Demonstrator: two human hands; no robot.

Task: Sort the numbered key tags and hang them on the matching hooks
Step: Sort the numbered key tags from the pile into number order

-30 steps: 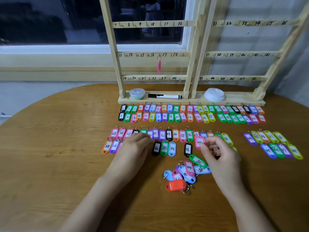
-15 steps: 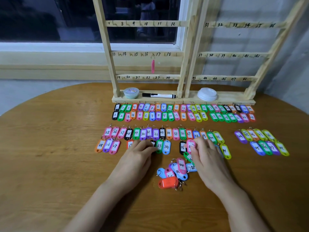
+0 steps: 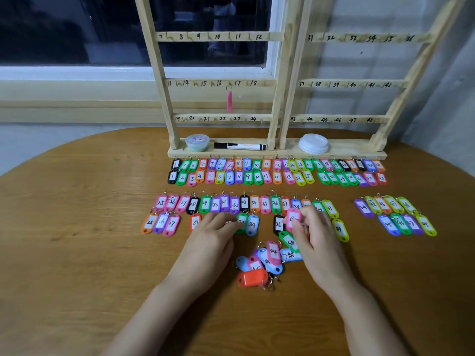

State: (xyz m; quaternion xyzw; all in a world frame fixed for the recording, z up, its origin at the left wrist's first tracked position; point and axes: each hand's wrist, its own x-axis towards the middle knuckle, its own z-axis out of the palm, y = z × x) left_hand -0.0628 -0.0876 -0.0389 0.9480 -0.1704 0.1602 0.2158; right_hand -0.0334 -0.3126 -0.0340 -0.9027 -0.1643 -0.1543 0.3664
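A round wooden table (image 3: 77, 253) carries a wooden hook rack (image 3: 354, 152) at its far edge, two long rows of numbered key tags (image 3: 277, 178) just in front of it, two further rows (image 3: 183, 203) nearer, a separate tag group (image 3: 401, 222) at right, and a loose tag pile (image 3: 253, 278) nearest.

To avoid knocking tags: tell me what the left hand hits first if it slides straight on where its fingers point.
The left hand points up and right; first in line is probably the green tag at its fingertips, then blue tag 34 beside it.
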